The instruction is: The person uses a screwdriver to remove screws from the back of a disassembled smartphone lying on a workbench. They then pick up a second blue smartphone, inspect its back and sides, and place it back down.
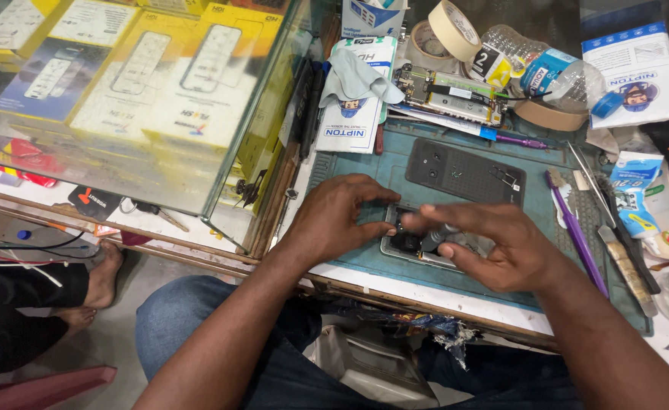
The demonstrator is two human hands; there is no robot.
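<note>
Head view: an opened phone (409,243) lies near the front edge of a teal work mat (365,171), and both of a seated person's hands close over it. The left hand (334,216) rests on the phone's left end, fingers curled down against its upper corner, steadying it. The right hand (494,247) covers the rest of the phone and grips a small grey tool (435,237) (a screwdriver by its handle, though its tip is hidden), pointed down into the phone's body. Just beyond the hands, on the same mat, lies a dark back cover (463,173) with camera holes. Farther back sit a bare circuit board (448,95), a grey cloth (353,76) draped over a white packet, two rolls of tape (444,32) and a clear plastic bottle (543,68) on its side. To the right of the mat lie a purple brush (577,235) and several slim metal tools (615,228). At left, a glass display case (137,99) holds yellow boxes, and another person's bare foot (105,277) shows on the floor beneath it.
</note>
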